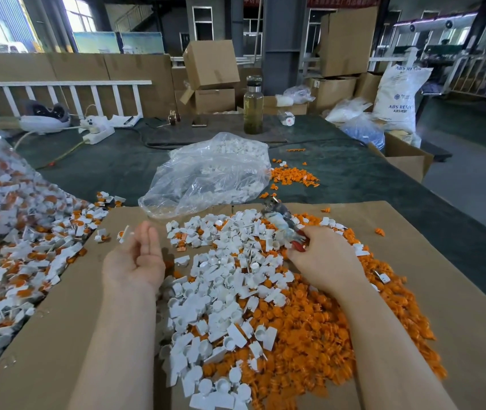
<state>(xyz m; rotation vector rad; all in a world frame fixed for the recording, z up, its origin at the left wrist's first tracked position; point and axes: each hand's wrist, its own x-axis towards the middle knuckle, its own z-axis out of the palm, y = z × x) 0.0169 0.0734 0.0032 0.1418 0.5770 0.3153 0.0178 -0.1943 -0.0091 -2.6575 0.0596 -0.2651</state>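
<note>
You're in a big, dim factory hall: daylight through tall windows (80, 16) back left, a grey steel column (283, 39) dead ahead, cardboard boxes (210, 63) piled round it (one sits tilted). A white railing (58, 83) runs along the left in front of more cartons (28, 66), and grey floor (472, 179) stretches off to your right past a white resin sack (397, 93).

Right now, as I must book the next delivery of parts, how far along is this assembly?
Done: a heap of joined white-and-orange pieces lies to the left. In hand: the right hand grips pliers; the left hand is open, palm up, holding nothing. Left: apparently plenty, a big pile of loose white parts and orange parts on the cardboard, plus a clear bag of more.
</note>
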